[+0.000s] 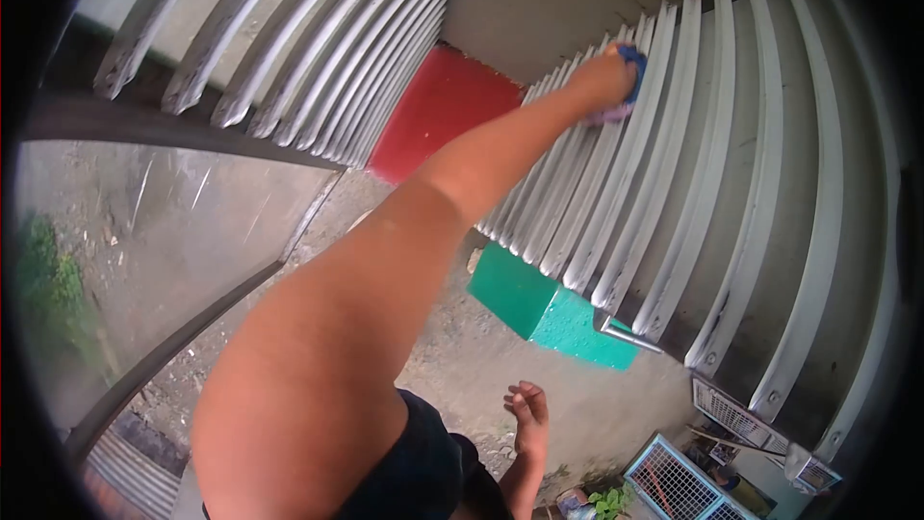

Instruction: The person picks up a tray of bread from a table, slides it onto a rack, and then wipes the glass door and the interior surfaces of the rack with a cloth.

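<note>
My left hand reaches far out along a row of white louvre slats and presses a blue cloth against one of them, its fingers closed over the cloth. The whole left arm crosses the middle of the view. My right hand hangs low near my dark shirt, fingers loosely curled, holding nothing and touching nothing.
A second bank of white slats runs along the upper left. A red-painted block and a green one sit between the banks, over bare dirt ground. Wire cages and a small plant lie at the lower right, and a dusty glass pane at the left.
</note>
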### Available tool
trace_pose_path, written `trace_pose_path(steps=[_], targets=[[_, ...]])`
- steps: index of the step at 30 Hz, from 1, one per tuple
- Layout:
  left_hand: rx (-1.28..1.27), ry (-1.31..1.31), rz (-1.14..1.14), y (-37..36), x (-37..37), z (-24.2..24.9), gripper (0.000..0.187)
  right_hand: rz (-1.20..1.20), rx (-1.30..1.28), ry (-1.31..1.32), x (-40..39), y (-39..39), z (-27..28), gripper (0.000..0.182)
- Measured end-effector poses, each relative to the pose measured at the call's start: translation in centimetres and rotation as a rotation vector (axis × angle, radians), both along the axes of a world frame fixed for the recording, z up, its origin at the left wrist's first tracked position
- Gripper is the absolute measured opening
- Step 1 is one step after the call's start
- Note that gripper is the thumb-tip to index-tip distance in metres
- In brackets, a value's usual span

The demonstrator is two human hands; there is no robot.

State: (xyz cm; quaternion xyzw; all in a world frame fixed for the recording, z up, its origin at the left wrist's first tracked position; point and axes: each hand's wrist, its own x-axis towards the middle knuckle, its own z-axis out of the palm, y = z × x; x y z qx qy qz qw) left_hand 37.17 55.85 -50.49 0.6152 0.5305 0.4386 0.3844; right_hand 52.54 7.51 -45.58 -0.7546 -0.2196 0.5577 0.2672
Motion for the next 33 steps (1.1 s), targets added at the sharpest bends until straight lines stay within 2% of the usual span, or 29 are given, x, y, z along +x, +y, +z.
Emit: trace_pose_path(steps=[2,8,11,13,14,16,17,19,20,21,23,25,26,29,31,33], targets=[[-0.115,-0.082,0.056,-6.5,-0.7,1.3,0.039,0.009,-0.004,0.040,-0.2,0.2,-0.4,0.036],[-0.278,0.096,-0.139,-20.9,-3.1,3.4,0.036,0.102,0.062,0.085,-0.7,0.1,-1.3,0.036],[-0.274,0.092,-0.153,-26.3,-3.7,1.3,0.037,0.117,0.053,0.061,-1.0,-0.2,-1.5,0.036],[-0.271,-0.191,-0.347,-28.4,-5.3,0.6,0.037,0.099,0.007,0.107,-0.6,-0.4,-1.7,0.035],[-0.273,-0.194,-0.347,-28.4,-6.2,0.5,0.037,0.099,0.004,0.104,-0.5,-0.5,-1.6,0.035],[-1.064,-1.128,-0.157,-26.2,-8.6,1.5,0.036,0.088,0.036,0.031,-0.6,-0.3,-1.4,0.033],[-0.936,-1.409,-0.111,-23.6,-7.9,-2.6,0.035,0.087,0.034,0.029,-0.6,-0.3,-1.4,0.033],[-0.739,-1.314,0.061,-17.5,-9.6,-1.6,0.031,0.068,0.009,0.018,-0.5,-0.4,-1.4,0.033],[-0.642,-1.369,-0.047,-12.9,-9.6,-4.2,0.031,0.063,0.006,0.014,-0.5,-0.4,-1.4,0.033],[-0.629,-1.406,0.052,-9.0,-9.4,-3.4,0.033,0.035,0.000,0.005,-0.6,-0.3,-1.4,0.033],[-0.429,-1.161,0.092,-1.1,-7.8,-2.8,0.034,0.002,-0.013,-0.011,-1.1,0.0,-1.5,0.033],[-0.404,-1.142,-0.065,5.9,-4.9,-3.3,0.033,-0.058,-0.058,0.013,-1.7,0.3,-1.4,0.035],[-0.421,-1.096,-0.184,7.8,-3.6,-2.9,0.034,-0.063,-0.071,0.001,-1.8,0.5,-1.5,0.035],[-0.420,-0.839,-0.132,11.5,2.1,-4.7,0.037,-0.101,-0.085,-0.007,-2.1,1.0,-1.2,0.037],[-0.211,-0.247,0.190,11.0,2.8,-5.2,0.040,-0.103,-0.095,-0.007,-2.0,1.1,-1.5,0.037],[-0.199,-0.176,0.106,8.4,2.1,-5.3,0.041,-0.107,-0.082,0.005,-2.6,1.8,-1.0,0.036]])
